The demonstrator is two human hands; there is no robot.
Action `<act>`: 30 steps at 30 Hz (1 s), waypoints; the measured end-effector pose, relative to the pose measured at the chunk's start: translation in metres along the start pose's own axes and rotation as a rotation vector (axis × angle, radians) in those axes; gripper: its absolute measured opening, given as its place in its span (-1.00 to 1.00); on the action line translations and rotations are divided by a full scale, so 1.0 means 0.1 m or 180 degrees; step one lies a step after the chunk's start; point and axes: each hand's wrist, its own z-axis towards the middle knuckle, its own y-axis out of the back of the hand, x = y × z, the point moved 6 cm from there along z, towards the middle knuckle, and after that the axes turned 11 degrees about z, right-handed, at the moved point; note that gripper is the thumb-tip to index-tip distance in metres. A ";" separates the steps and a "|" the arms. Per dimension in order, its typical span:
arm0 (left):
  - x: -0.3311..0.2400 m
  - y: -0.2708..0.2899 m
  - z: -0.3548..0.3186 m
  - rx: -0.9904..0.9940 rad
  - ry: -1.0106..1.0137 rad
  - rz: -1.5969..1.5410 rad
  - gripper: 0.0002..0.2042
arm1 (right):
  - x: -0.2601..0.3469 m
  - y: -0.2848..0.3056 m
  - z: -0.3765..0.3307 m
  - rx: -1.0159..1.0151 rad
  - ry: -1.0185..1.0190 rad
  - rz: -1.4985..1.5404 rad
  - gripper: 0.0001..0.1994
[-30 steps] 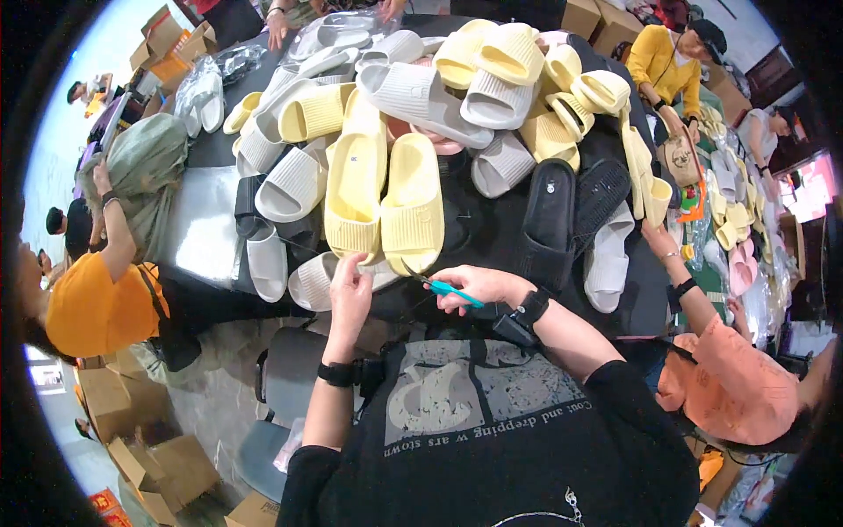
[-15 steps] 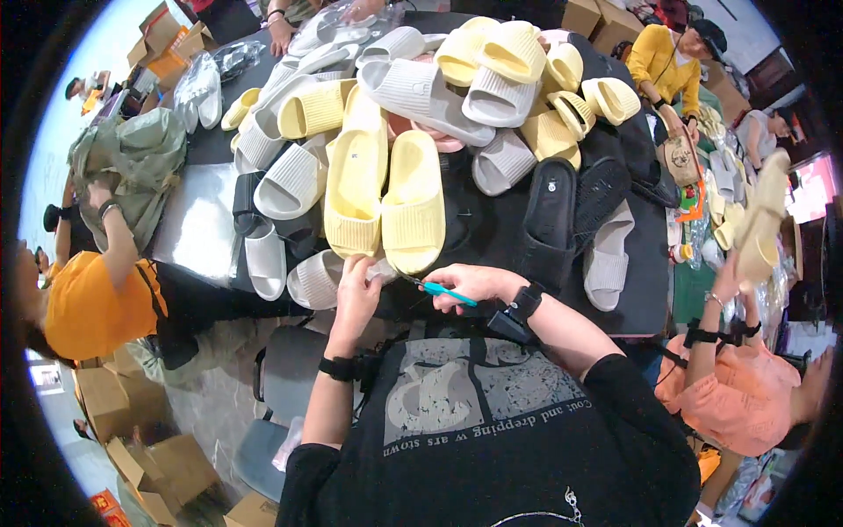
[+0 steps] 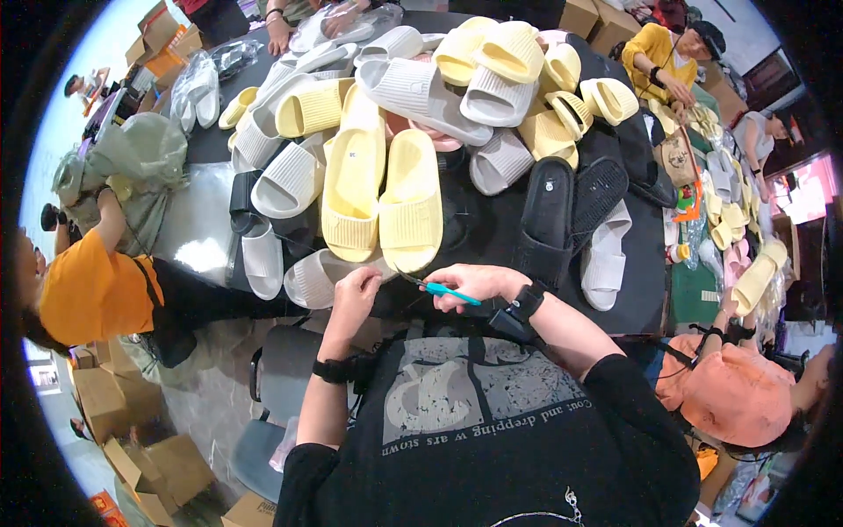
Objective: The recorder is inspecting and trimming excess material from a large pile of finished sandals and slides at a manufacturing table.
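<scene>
Teal-handled scissors (image 3: 443, 291) are being pinched in the right hand's (image 3: 474, 283) closed grip, tips pointing left toward the left hand (image 3: 353, 294), whose fingers are being pressed together on a pale grey slipper (image 3: 318, 278) lying at the desk (image 3: 492, 233) edge below two yellow slippers (image 3: 382, 198)

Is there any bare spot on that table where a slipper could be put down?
Yes: a shiny bare patch of the dark table left of the white ribbed slippers, and dark tabletop right of the black slippers. The centre heap around the yellow foam slippers is crowded.
</scene>
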 end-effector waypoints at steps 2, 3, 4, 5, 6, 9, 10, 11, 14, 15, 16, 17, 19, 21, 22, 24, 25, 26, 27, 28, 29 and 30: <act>-0.01 0.04 -0.02 -0.0044 -0.0030 0.0001 -0.86 | -0.01 -0.02 0.03 0.0092 -0.0112 -0.0131 -0.45; -0.02 0.05 -0.03 -0.0060 -0.0082 -0.0044 -0.86 | 0.00 -0.02 0.05 0.0082 -0.0093 -0.0131 -0.45; -0.02 0.05 -0.04 -0.0035 -0.0062 -0.0079 -0.86 | 0.02 -0.03 0.08 0.0080 -0.0061 -0.0131 -0.44; -0.03 0.07 -0.05 -0.0086 -0.0128 -0.0088 -0.86 | 0.03 -0.04 0.10 0.0081 -0.0029 -0.0131 -0.43; -0.02 0.07 -0.06 -0.0036 -0.0056 -0.0138 -0.86 | 0.04 -0.05 0.11 0.0092 -0.0031 -0.0135 -0.43; -0.02 0.08 -0.08 0.0031 0.0108 -0.0291 -0.86 | 0.08 -0.08 0.15 0.0130 0.0029 -0.0019 -0.44; 0.01 0.06 -0.09 0.0120 0.0296 -0.0392 -0.86 | 0.10 -0.08 0.15 0.0059 0.0081 0.0018 -0.45; -0.02 0.08 -0.09 0.0062 0.0196 -0.0392 -0.86 | 0.11 -0.08 0.15 -0.0012 0.0087 0.0063 -0.46; -0.05 0.08 -0.09 0.0084 0.0216 -0.0534 -0.84 | 0.14 -0.07 0.13 -0.0279 -0.0015 0.0020 -0.50; -0.06 0.09 -0.08 0.0070 0.0176 -0.0478 -0.84 | 0.19 -0.09 0.11 -0.0244 0.0105 0.0029 -0.50; -0.06 0.08 -0.08 0.0115 0.0223 -0.0418 -0.84 | 0.20 -0.07 0.08 -0.0403 0.0109 -0.0036 -0.53; -0.07 0.10 -0.08 0.0051 0.0133 -0.0423 -0.84 | 0.22 -0.06 0.05 -0.0536 0.0119 -0.0097 -0.56; -0.06 0.12 -0.09 0.0088 0.0165 -0.0236 -0.84 | 0.26 -0.06 0.01 -0.0612 0.0180 -0.0075 -0.58; -0.03 0.17 -0.13 0.0013 0.0113 -0.0170 -0.85 | 0.28 -0.05 -0.02 -0.0671 0.0258 -0.0051 -0.59; 0.01 0.19 -0.16 0.0001 0.0169 -0.0067 -0.84 | 0.30 -0.05 -0.04 -0.0689 0.0426 0.0029 -0.60; 0.11 0.24 -0.26 0.0095 0.0154 0.0079 -0.84 | 0.30 -0.04 -0.09 -0.0723 0.0609 0.0109 -0.61; 0.17 0.27 -0.33 0.0182 0.0152 0.0216 -0.83 | 0.29 -0.03 -0.11 -0.0744 0.0639 0.0108 -0.59; 0.25 0.31 -0.41 0.0181 0.0142 0.0225 -0.83 | 0.27 -0.01 -0.12 -0.0777 0.0580 0.0139 -0.58; 0.33 0.32 -0.52 0.0378 0.0125 0.0328 -0.83 | 0.26 0.00 -0.15 -0.0772 0.0628 0.0181 -0.56; 0.44 0.30 -0.63 0.0651 0.0202 0.0476 -0.82 | 0.27 0.01 -0.18 -0.0769 0.0719 0.0137 -0.56; 0.57 0.30 -0.77 0.1011 0.0432 0.0579 -0.82 | 0.26 0.04 -0.22 -0.0871 0.0796 0.0285 -0.57; 0.71 0.29 -0.94 0.1414 0.0715 0.0679 -0.82 | 0.24 0.08 -0.25 -0.0992 0.0768 0.0487 -0.57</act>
